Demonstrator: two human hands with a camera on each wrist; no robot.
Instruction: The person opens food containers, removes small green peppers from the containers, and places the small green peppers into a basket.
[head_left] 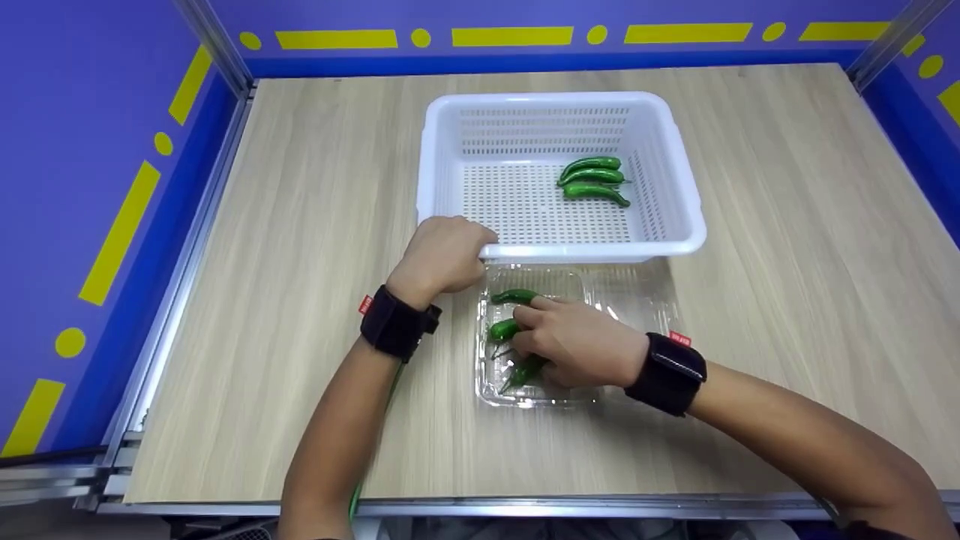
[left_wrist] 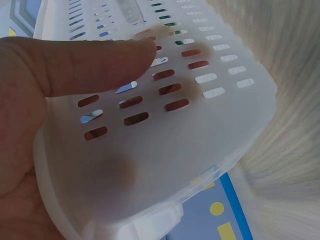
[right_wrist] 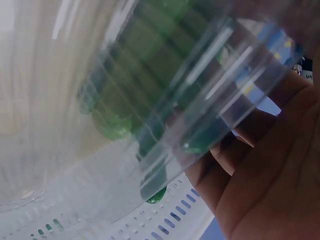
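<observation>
My left hand (head_left: pixel 448 255) grips the front left rim of a white perforated basket (head_left: pixel 679 191); in the left wrist view its thumb lies along the slotted plastic wall. Three green chili peppers (head_left: pixel 592 175) lie side by side at the right of the basket floor. In front of it is a clear plastic clamshell box (head_left: pixel 487 386) with several green chili peppers. My right hand (head_left: pixel 581 341) reaches into its left half, curled fingers around a green chili pepper (head_left: pixel 527 370) partly hidden beneath them. Another pepper (head_left: pixel 514 297) lies by the fingertips, near the box's back edge.
The box's right half (head_left: pixel 634 289) is partly under my right wrist. A wooden tabletop (head_left: pixel 315 225) spreads around basket and box. Blue panels with yellow marks (head_left: pixel 514 37) wall the back and sides, and a metal rail (head_left: pixel 600 506) runs along the front edge.
</observation>
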